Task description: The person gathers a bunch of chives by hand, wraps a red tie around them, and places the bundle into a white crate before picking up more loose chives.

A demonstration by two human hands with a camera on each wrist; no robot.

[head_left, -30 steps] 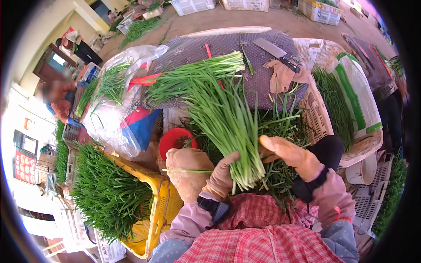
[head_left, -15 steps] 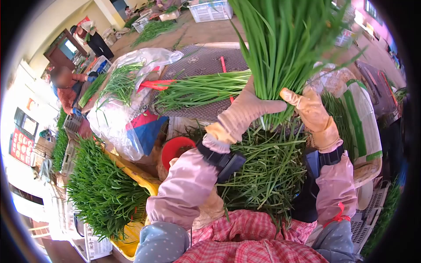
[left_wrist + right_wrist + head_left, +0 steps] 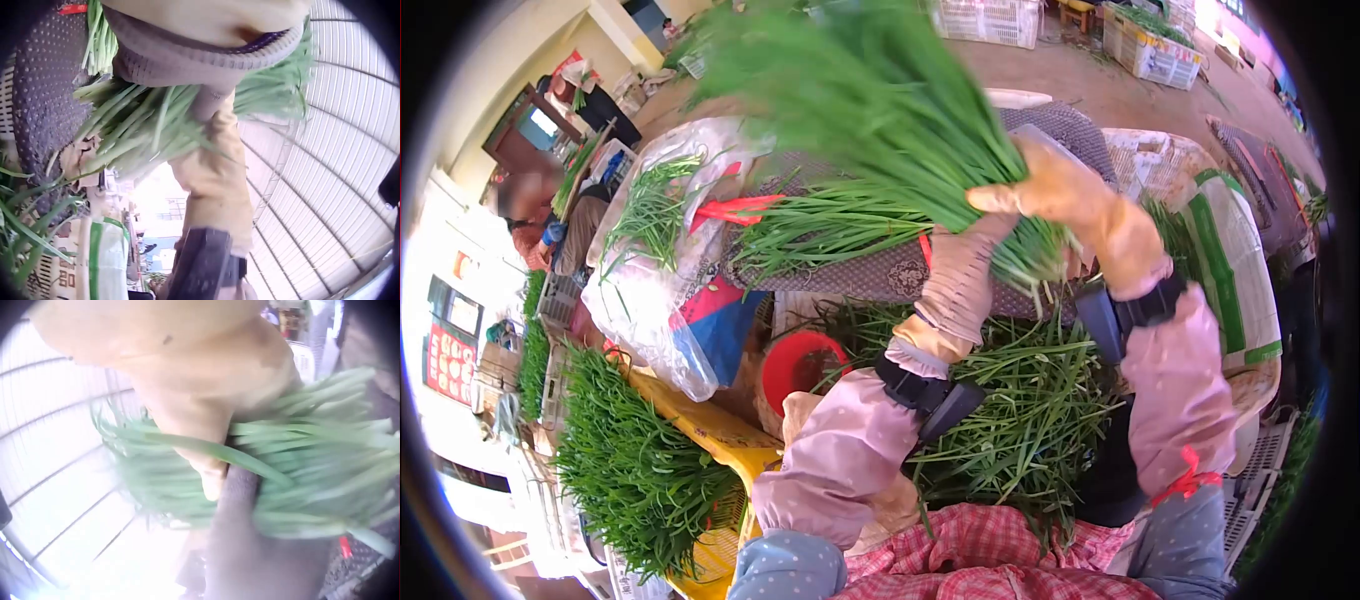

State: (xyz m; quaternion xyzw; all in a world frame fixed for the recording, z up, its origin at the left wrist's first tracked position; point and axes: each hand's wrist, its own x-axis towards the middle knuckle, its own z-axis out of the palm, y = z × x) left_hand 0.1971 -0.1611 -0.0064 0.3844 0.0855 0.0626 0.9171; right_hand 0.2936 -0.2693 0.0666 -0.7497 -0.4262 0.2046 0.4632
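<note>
A thick bunch of garlic chives (image 3: 900,130) is held up over the patterned padded board (image 3: 850,275), leaf tips blurred toward the upper left, pale stem ends at the lower right. My gloved left hand (image 3: 965,265) grips it from below near the stems. From the other side my right hand (image 3: 1070,205), in a tan glove, holds the same bunch, its thumb lying across the leaves. In the right wrist view the chives (image 3: 325,475) pass between both hands. Behind them a second chive bunch (image 3: 840,225) lies on the board, partly covered.
Loose chive leaves (image 3: 1020,400) heap up in front of my lap. A red bucket (image 3: 800,368) stands left of them, beside a yellow crate (image 3: 725,450) filled with greens. Clear plastic (image 3: 635,300) drapes over the board's left side. A white-and-green sack (image 3: 1230,270) lies at right.
Both hands have lifted the bunch from near my lap to above the board. Since half a second ago, its leaf tips have swung from upper right to upper left.
</note>
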